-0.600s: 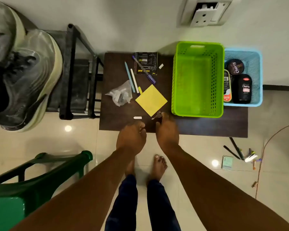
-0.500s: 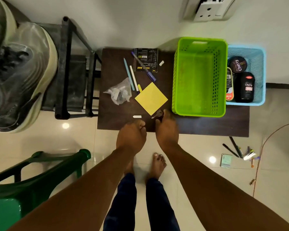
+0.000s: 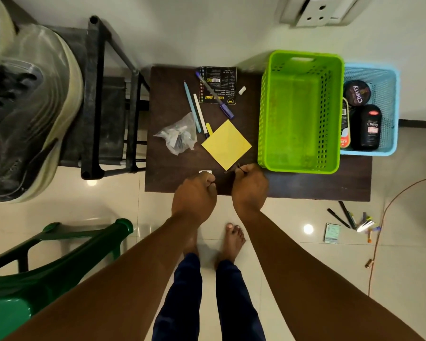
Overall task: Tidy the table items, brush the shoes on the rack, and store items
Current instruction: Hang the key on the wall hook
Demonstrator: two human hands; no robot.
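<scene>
Both hands sat over the near edge of the dark table (image 3: 305, 185). Right hand (image 3: 250, 187) pinched a small dark object (image 3: 234, 168), too blurred to name, at its fingertips. Left hand (image 3: 194, 193) was beside it, fingers curled under; what it held, if anything, could not be told. A small white piece (image 3: 205, 172) lay just past the left knuckles. Just beyond the pinch lay the yellow pad (image 3: 226, 143); left of that a crumpled clear bag (image 3: 178, 137). Right of the pinch stood the green basket (image 3: 263, 114), a blue basket (image 3: 394, 114) touching its far side with black polish containers (image 3: 367, 129) inside. Farther back: pens (image 3: 197, 112) and a black booklet (image 3: 218, 82). Far left, a grey shoe (image 3: 30, 107) sat on the black rack (image 3: 94, 94)
</scene>
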